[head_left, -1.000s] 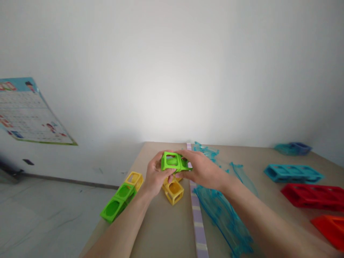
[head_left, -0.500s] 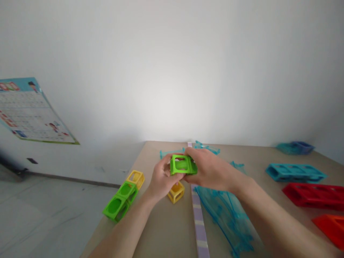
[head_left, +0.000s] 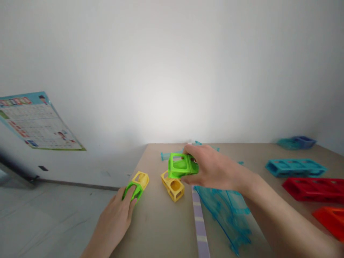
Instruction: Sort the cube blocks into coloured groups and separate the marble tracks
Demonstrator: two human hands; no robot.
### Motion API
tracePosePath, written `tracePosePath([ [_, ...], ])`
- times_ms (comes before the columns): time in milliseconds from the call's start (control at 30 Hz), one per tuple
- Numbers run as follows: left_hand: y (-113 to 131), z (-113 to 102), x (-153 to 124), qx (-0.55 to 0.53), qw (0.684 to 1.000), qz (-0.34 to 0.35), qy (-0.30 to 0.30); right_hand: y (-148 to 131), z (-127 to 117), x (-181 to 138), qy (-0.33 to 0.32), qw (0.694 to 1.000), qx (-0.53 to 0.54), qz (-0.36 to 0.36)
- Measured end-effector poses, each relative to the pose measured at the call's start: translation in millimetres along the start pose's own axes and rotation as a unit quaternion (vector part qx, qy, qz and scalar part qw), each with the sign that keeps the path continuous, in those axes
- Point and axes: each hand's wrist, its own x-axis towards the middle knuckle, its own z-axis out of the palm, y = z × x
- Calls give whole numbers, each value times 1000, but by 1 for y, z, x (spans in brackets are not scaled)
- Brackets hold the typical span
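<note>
My right hand [head_left: 215,168] is closed on a bright green hollow block [head_left: 181,166], held a little above the tan table [head_left: 166,222]. Just below and in front of it a yellow hollow block [head_left: 173,186] lies on the table. My left hand [head_left: 116,218] rests near the table's left edge, its fingers laid over a green block [head_left: 133,190] that joins a yellow block [head_left: 142,179]. Whether those fingers grip or only touch is not clear.
A clear blue plastic bag [head_left: 228,211] and a purple-and-white strip [head_left: 199,222] lie right of centre. Long hollow blocks sit at the right: teal [head_left: 295,167], red [head_left: 314,188], orange [head_left: 329,220], and a blue-teal pile [head_left: 295,142] at the back. A poster [head_left: 37,123] hangs on the wall.
My left hand let go of the held green block and dropped left onto the green and yellow row at the table's edge. My right hand keeps the green block in about the same place.
</note>
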Motion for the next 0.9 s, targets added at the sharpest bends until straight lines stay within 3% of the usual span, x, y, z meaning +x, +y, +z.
tracePosePath([
  [300,11,6,-5,-8,1000,23,9,-1,-6,-3,-1,1000,-1,-10],
  [533,21,-22,-3,72,984,-10,-164,-3,-6,-2,-23,999,13,-21],
  [633,15,-33,0,9,981,-8,-195,-5,-9,-3,-34,999,16,-25],
  [733,7,-44,0,-139,982,-22,-125,-4,-12,-4,-25,999,16,-22],
  [800,12,-53,2,-277,958,-62,-35,-3,-14,-5,-19,999,18,-18],
  [833,18,-57,5,-358,929,-93,9,-2,-14,-5,-17,1000,19,-15],
  [867,28,-61,11,-447,885,-123,42,-1,-15,-5,-16,1000,20,-10],
  [900,39,-64,19,-550,818,-153,69,0,-15,-5,-15,1000,22,-4],
])
